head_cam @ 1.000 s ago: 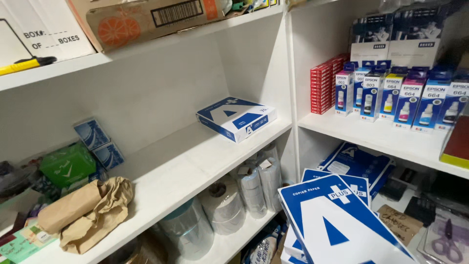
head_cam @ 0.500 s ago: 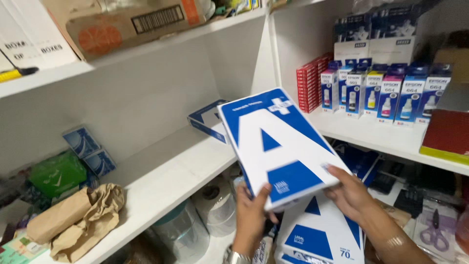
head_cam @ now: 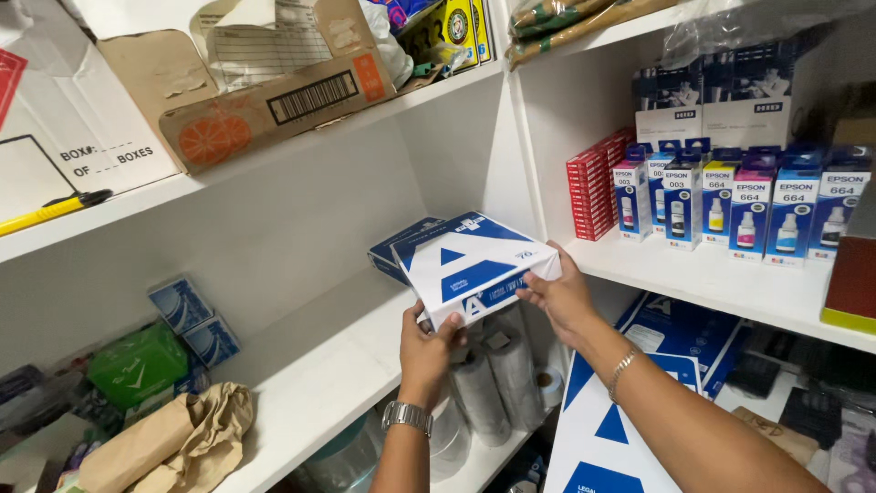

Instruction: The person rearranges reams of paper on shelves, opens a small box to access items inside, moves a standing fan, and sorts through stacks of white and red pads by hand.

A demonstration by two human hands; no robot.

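White and blue, a ream of paper (head_cam: 474,265) sits gripped between both hands above the near edge of the white shelf (head_cam: 338,383). The left hand (head_cam: 429,351) clamps its near corner from below, thumb on the front face; the right hand (head_cam: 561,297) pinches the right edge, fingers curled under. Below the hands, wrapped paper rolls (head_cam: 493,383) stand on a lower shelf, and more reams (head_cam: 611,438) lie to the right. Just behind the held ream, another ream (head_cam: 397,251) rests on the shelf. Further left lies a crumpled brown paper bag (head_cam: 173,438). Far right, ink boxes (head_cam: 730,205) line a shelf.
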